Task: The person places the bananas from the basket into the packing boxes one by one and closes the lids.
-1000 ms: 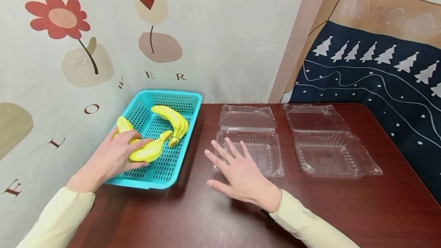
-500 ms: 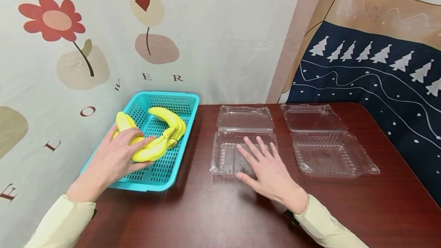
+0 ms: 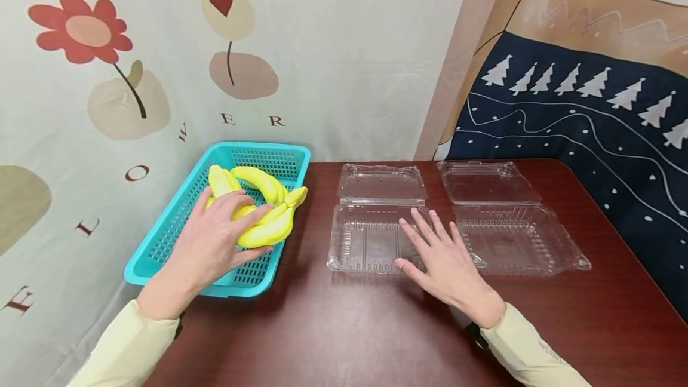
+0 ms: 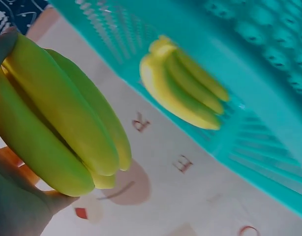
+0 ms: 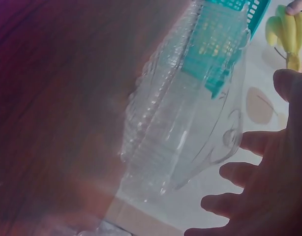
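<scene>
My left hand (image 3: 215, 237) grips a bunch of yellow bananas (image 3: 271, 229), lifted over the teal basket (image 3: 137, 267). In the left wrist view the fingers curl round the sides of this bunch (image 4: 62, 113). Another bunch of bananas (image 4: 180, 86) lies inside the basket, partly hidden in the head view by the held one. My right hand (image 3: 451, 267) is spread with fingers apart, over the right side of a clear plastic clamshell box (image 3: 371, 243). From the right wrist view, its fingers are close to the box wall (image 5: 166, 123); whether they touch it I cannot tell.
A second clear clamshell box (image 3: 516, 237) stands to the right, its lid laid back like the first one's. Both rest on the dark red-brown table (image 3: 344, 333). Printed cloth (image 3: 349, 76) hangs behind the table and along its left side.
My left hand has raised the banana bunch from inside the basket and moved it to the right. My right hand has shifted right across the nearer clamshell box, fingers still spread.
</scene>
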Demonstrator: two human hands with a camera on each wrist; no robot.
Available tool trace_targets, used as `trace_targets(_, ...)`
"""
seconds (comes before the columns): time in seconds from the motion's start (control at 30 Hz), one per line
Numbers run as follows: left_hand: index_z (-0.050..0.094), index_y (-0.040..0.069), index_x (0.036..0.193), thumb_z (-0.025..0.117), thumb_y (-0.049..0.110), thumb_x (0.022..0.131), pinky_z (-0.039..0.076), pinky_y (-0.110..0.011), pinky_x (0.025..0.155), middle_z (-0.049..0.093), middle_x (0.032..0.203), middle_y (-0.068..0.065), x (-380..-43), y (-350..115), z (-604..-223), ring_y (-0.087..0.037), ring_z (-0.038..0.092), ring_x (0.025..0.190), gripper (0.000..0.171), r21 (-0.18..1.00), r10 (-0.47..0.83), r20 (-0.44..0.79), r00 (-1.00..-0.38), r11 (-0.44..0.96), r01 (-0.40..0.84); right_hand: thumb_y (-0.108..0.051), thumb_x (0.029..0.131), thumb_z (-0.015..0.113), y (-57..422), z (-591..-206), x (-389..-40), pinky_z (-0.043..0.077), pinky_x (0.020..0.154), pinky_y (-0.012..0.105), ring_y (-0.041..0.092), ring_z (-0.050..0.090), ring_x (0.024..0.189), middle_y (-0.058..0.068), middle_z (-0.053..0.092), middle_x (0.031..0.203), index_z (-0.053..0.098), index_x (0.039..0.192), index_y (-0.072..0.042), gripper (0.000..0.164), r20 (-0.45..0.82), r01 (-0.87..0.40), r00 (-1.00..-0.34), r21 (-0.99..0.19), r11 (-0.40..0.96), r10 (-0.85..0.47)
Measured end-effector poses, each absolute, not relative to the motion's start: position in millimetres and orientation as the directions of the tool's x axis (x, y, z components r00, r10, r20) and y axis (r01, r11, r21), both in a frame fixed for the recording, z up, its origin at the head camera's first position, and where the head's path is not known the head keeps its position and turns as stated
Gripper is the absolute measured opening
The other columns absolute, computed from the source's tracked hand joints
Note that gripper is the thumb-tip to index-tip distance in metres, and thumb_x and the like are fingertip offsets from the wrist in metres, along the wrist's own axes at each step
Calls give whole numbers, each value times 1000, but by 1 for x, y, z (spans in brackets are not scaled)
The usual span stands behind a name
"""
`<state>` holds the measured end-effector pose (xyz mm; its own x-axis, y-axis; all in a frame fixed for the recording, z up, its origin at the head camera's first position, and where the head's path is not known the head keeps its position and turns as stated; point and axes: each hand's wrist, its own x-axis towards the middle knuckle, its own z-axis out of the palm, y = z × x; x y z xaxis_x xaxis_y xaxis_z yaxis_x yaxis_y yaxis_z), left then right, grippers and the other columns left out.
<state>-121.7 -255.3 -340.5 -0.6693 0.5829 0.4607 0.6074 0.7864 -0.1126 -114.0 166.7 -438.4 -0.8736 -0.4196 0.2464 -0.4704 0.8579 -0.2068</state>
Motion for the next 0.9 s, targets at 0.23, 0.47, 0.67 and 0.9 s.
trace_targets(0.23,71,19,130,99,46,63,33,-73,106,61,116,-16,-126,-222,-336,-38,59,114,78,-115,598,480,-641,768,630,-65,99,54,176,-441,-113,19,116,73,43,21,155,7,23,171,37,163,-23,78,226,-446,-889,-228,865,-399)
trace_targets(0.47,71,19,130,95,46,69,36,-71,105,61,113,-13,-131,-190,-337,-34,59,110,71,-111,615,498,-611,745,658,-61,100,54,184,-443,-111,21,116,72,46,23,153,10,25,170,38,162,-20,76,210,-433,-897,-236,870,-390)
trace_targets(0.67,70,21,130,95,47,70,38,-70,105,61,113,-11,-132,-168,-340,-31,60,110,70,-107,620,496,-608,738,666,-63,99,55,188,-444,-110,21,117,71,45,22,154,11,24,170,37,162,-19,78,199,-418,-904,-239,876,-378)
trace_targets(0.9,69,24,132,92,50,73,39,-66,108,62,113,-8,-132,-147,-343,-30,60,110,69,-96,629,468,-621,734,672,-65,98,55,194,-447,-109,22,116,71,44,22,154,11,24,170,37,163,-20,80,185,-412,-908,-234,881,-376)
